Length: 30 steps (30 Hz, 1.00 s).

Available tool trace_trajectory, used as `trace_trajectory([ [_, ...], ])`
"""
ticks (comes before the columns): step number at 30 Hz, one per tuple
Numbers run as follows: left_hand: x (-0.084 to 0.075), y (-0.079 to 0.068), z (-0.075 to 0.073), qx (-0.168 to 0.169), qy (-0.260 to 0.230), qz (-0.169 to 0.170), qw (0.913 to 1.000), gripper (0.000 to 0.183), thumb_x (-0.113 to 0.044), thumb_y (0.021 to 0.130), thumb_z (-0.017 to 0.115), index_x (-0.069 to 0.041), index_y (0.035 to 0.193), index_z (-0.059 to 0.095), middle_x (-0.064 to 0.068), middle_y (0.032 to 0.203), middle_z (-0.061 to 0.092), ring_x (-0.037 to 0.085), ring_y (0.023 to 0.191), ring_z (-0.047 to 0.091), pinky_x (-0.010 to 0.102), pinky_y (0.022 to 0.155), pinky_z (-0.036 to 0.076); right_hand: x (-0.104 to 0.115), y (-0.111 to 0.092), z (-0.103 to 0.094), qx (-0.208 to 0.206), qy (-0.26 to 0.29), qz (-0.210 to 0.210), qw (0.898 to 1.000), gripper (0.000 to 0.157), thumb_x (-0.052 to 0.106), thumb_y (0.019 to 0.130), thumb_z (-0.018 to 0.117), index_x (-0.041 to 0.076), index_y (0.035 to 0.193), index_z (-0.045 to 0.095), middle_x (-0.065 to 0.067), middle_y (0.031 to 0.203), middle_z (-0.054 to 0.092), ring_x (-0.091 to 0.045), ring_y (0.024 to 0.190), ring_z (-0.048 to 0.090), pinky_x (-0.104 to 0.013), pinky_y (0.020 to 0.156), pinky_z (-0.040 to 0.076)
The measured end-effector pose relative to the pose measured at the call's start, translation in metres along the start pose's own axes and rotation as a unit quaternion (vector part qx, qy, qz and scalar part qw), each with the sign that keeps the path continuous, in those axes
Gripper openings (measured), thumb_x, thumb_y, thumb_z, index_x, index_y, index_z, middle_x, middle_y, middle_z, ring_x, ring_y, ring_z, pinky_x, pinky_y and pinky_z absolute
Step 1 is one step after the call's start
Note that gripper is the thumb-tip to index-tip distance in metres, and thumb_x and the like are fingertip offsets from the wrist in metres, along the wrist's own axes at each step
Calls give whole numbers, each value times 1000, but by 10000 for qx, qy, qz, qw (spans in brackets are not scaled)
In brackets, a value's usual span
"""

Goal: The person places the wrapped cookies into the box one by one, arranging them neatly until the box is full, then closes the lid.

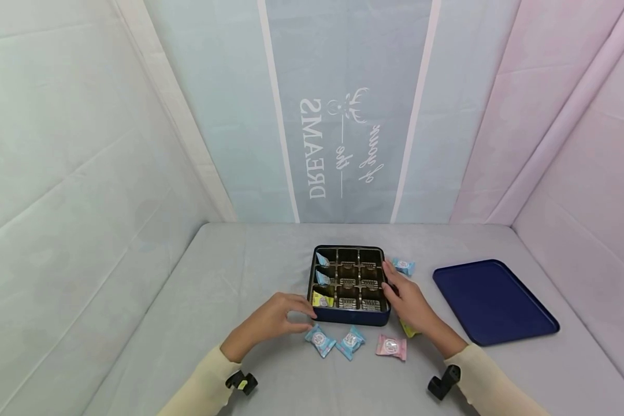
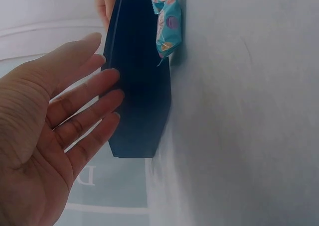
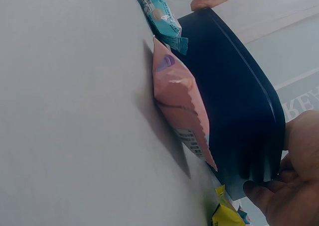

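A dark blue box [image 1: 351, 316] with a divided black tray stands on the table. Its left column holds two blue wrapped snacks, one in the back compartment [image 1: 322, 260] and one in the middle, with a yellow wrapped snack [image 1: 322, 300] in front. My left hand [image 1: 278, 316] is at the box's front left corner, its fingers loosely extended in the left wrist view; contact is hard to tell. On the right side, my right hand [image 1: 408, 297] holds the box wall, fingertips at the rim. Two blue wrapped snacks [image 1: 320, 341] [image 1: 351, 342] and a pink one [image 3: 177, 96] lie in front.
Beside the right hand lies a yellow wrapped snack [image 1: 409, 329], partly hidden by it. Another blue wrapped snack [image 1: 404, 266] is behind that hand. A dark blue lid [image 1: 494, 300] lies to the right. Fabric walls [image 1: 348, 115] enclose the table at the back and sides.
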<state>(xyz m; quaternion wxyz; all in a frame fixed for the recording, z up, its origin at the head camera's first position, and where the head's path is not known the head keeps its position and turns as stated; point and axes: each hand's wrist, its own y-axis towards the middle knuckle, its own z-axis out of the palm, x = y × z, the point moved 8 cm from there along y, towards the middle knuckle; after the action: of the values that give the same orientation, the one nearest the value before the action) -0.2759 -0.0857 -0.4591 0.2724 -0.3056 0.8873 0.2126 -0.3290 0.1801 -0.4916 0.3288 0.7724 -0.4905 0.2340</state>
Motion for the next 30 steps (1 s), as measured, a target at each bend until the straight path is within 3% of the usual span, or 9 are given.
trace_trajectory([
  [8,6,-2,7,309,-130,-300,9990,31,-15,87,83,-9,116,77,-5,118,73,10,115,64,28,98,52,-1,0,0,4,-79,20,10000,55,9,106,52,-6,155,31,-22,163,24,-40,146,32,-57,111,35],
  [15,7,-5,17,603,254,-221,9976,37,-18,84,86,-11,119,76,-6,120,72,8,115,64,26,100,50,0,0,0,7,-58,13,10000,56,9,106,53,-5,155,31,-21,163,25,-39,146,32,-56,111,35],
  [19,8,-7,21,746,240,-331,9964,39,-17,82,87,-11,119,76,-6,119,72,6,112,63,24,98,50,-3,-1,3,11,-57,19,10000,56,10,106,53,-4,156,31,-20,163,25,-38,146,32,-55,111,35],
  [30,12,-9,33,771,408,-218,9959,50,-21,83,86,-13,130,71,-6,128,68,7,119,61,24,100,49,-3,0,2,-84,-98,-30,9999,55,10,106,53,-6,155,32,-23,162,27,-40,145,33,-57,110,35],
])
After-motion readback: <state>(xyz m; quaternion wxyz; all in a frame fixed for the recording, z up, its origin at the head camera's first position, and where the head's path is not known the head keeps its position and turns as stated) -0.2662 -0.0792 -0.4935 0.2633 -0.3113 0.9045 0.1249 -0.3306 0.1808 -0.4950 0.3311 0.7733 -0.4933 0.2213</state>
